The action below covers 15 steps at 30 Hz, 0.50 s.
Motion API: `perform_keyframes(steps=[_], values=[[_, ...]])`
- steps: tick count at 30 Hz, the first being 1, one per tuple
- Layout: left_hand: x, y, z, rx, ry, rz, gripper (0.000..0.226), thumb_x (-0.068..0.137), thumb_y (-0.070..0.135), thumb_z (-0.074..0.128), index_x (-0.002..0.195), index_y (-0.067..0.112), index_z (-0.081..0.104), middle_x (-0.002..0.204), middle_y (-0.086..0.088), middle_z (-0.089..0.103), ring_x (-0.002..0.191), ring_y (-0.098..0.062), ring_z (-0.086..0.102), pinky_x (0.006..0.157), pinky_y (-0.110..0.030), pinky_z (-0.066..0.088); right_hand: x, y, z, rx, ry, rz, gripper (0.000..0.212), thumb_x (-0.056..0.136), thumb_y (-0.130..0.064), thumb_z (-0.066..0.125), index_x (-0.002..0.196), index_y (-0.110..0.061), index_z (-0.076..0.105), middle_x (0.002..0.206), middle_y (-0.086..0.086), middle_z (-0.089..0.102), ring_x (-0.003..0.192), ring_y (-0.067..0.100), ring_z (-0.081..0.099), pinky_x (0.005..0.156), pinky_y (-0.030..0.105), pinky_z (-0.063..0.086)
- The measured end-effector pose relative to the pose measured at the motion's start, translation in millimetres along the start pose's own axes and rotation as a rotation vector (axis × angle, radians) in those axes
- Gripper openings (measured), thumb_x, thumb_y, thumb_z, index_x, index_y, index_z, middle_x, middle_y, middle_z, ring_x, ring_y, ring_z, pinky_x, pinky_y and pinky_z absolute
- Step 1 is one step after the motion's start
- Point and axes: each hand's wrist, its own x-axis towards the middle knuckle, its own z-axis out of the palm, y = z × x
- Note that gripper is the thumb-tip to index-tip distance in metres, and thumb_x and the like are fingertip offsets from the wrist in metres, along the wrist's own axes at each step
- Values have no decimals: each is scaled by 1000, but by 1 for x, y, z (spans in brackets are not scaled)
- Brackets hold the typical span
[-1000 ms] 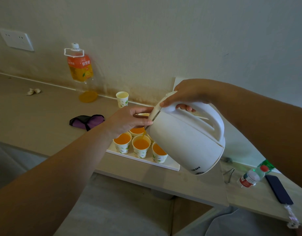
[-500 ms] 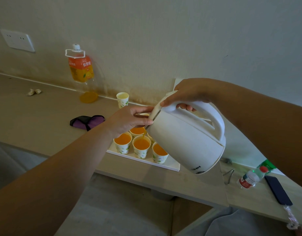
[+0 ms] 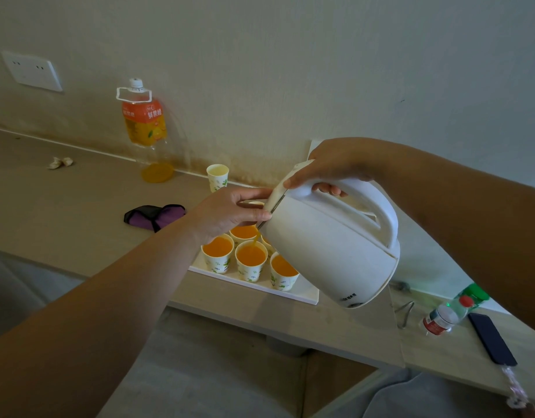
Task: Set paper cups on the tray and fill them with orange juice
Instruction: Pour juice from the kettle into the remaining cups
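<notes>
My right hand (image 3: 335, 167) grips the white electric kettle (image 3: 329, 245) by its handle, my left hand (image 3: 230, 215) pinches its lid edge, and juice still streams, unchanged, into the nearly full middle paper cup (image 3: 250, 262) on the tray (image 3: 305, 292).

The orange juice bottle (image 3: 144, 122) label reads 鲜果橙
</notes>
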Motion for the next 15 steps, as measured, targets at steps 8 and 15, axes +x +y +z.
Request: perform_keyframes(steps=[8, 15], values=[[1, -3, -1, 2, 7, -15, 42, 85, 10, 68, 122, 30, 62, 114, 6, 70, 107, -9, 65, 90, -27, 54, 2, 0, 2, -11, -14, -2, 45, 82, -54, 63, 82, -9, 65, 68, 4, 59, 57, 14, 53, 53, 22, 41], [1, -7, -4, -3, 11, -34, 41, 85, 9, 69, 119, 31, 64, 116, 4, 69, 108, -11, 65, 93, -31, 53, 7, 0, 5, -6, -18, 7, 57, 79, -57, 63, 93, -2, 69, 74, 9, 62, 61, 16, 55, 57, 25, 43]])
